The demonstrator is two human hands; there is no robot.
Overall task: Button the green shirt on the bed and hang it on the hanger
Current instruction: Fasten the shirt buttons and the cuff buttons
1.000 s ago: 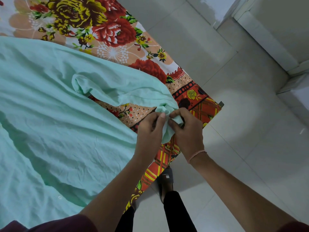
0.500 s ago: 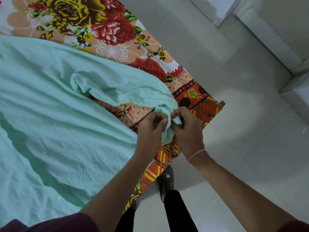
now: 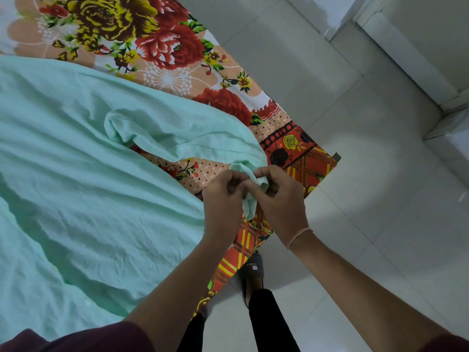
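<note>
Shirt [image 3: 76,174] lies on bed [image 3: 299,158], floor [image 3: 355,224] at right

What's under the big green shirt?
The green shirt lies spread on a floral bedsheet, which shows around it and in the gap by the sleeve. Both hands, left hand and right hand, pinch the cuff. Whatever lies beneath the shirt's middle is covered.
</note>
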